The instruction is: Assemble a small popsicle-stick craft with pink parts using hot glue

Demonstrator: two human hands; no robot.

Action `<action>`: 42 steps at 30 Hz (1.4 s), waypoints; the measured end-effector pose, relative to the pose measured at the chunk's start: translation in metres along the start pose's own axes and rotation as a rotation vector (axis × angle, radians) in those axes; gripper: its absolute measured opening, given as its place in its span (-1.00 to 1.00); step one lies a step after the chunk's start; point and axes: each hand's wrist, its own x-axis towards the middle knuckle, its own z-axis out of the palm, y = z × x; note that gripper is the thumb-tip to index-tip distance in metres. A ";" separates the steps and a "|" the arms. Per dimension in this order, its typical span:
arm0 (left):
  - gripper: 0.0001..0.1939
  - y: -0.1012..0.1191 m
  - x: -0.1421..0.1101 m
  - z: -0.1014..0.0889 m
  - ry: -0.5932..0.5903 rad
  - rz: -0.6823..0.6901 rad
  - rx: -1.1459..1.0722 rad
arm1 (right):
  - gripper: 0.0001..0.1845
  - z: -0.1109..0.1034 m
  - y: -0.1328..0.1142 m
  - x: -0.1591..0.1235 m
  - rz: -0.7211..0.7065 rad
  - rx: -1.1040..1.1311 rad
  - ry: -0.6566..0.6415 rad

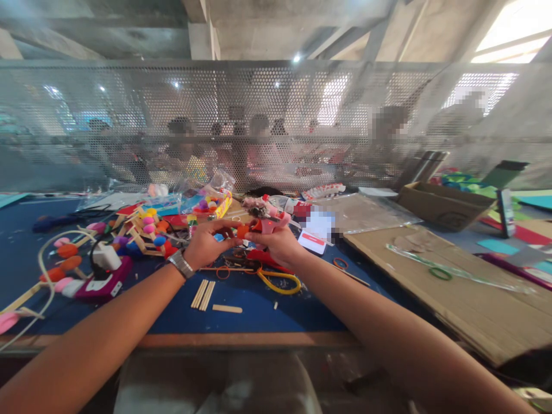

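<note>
My left hand (207,244), with a watch on its wrist, has its fingers closed in a pinch at an orange pompom (242,231). Close against it on the right, my right hand (278,244) is wrapped round a pink hot glue gun (280,221) with a small red light on its side. The glue gun's nozzle is hard to make out. Below the hands on the blue table (172,313) lie several craft sticks (202,294) side by side, with a single stick (227,309) apart from them. A yellow-handled tool (280,287) rests under my right hand.
To the left are a purple power strip (106,282) with a white plug (106,257) and a heap of sticks with coloured pompoms (149,228). A phone (313,241) lies right of my hands. Cardboard (457,305) covers the right side. Behind stands a perforated screen (267,98).
</note>
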 end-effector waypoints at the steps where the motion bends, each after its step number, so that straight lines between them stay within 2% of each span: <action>1: -0.56 -0.001 0.000 0.000 -0.008 0.008 0.005 | -0.53 0.000 0.000 0.000 0.003 -0.008 0.007; 10: -0.61 0.000 -0.001 0.000 -0.014 0.054 0.074 | -0.57 -0.001 0.003 0.002 0.002 0.006 0.007; 14: -0.52 -0.001 0.000 -0.001 -0.031 -0.039 0.023 | -0.57 -0.001 0.002 0.002 -0.033 0.032 -0.010; 19: -0.50 0.002 0.001 -0.001 -0.120 -0.146 -0.139 | -0.52 -0.001 0.002 0.002 -0.009 0.008 -0.040; 24: -0.53 0.001 0.001 -0.002 -0.097 -0.210 -0.095 | -0.48 0.000 -0.001 0.001 0.007 -0.005 -0.041; 30: -0.50 -0.002 0.001 -0.003 -0.081 -0.239 -0.047 | -0.53 0.000 0.000 0.000 0.027 -0.024 -0.045; 36: -0.36 -0.005 0.000 0.001 -0.094 -0.313 -0.262 | -0.52 -0.002 0.000 0.000 0.048 0.055 -0.077; 42: -0.52 -0.002 0.001 0.001 -0.148 -0.277 -0.261 | -0.54 -0.002 -0.002 0.000 0.049 0.059 -0.105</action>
